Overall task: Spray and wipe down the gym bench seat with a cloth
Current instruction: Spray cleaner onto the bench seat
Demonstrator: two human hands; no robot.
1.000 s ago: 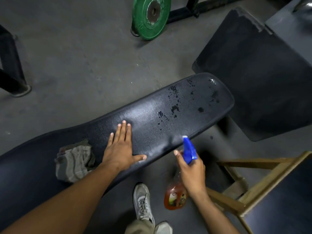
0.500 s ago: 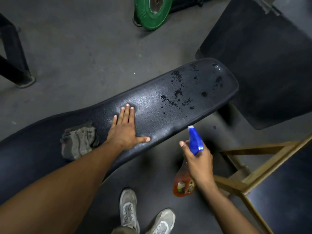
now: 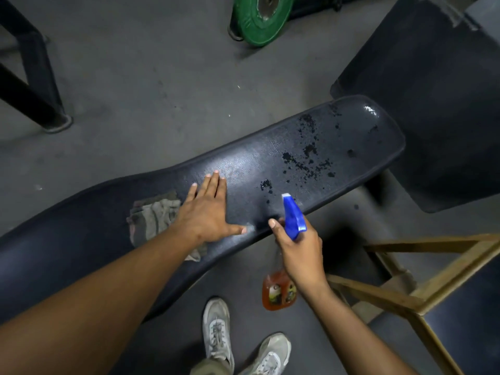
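The bench seat point(image 3: 270, 169) was found partly wetted: dark spray droplets point(image 3: 305, 161) were confined to its far end, while the stretch nearer the cloth point(image 3: 154, 215) appeared dry. Uneven cleaning was judged the main risk should wiping begin before that stretch is sprayed. Overspray onto the floor was also judged possible, the nozzle being held at the seat's near edge. The left hand point(image 3: 208, 212) was laid flat on the seat beside the cloth, fingers straight, thumb spread, holding nothing. The right hand point(image 3: 300, 250) was clamped around the neck of the spray bottle point(image 3: 278, 292), blue trigger head point(image 3: 292, 216) raised, forefinger extended.
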